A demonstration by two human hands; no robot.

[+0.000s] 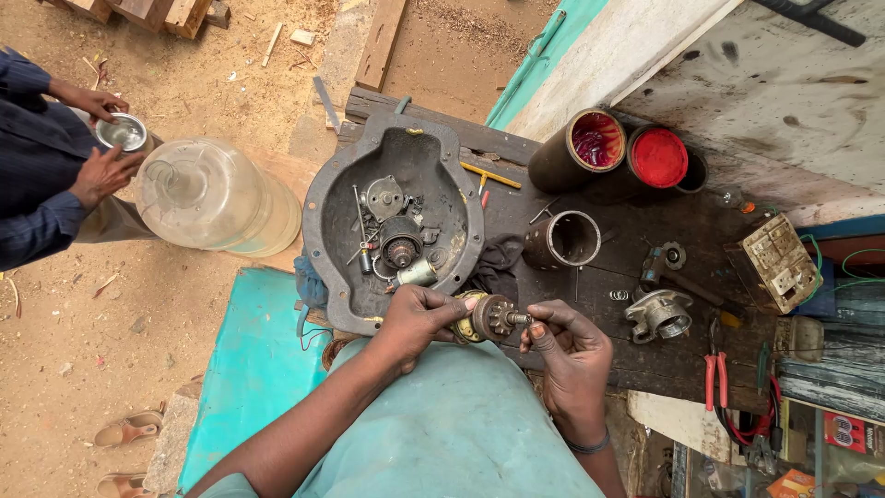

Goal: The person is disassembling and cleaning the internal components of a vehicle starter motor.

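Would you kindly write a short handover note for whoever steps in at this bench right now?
Left hand: grips the body of a small round motor part, held above the lap.
Right hand: fingertips pinch the part's short shaft end.
Nearby: the grey metal pan holds loose screws, a round plate and a small gear-like piece. On the dark wooden bench stand an open metal cylinder and a cast housing; red-handled pliers lie to the right.
Done: the unit lies in separate pieces.
Left: the pieces in pan and on bench are unjoined.
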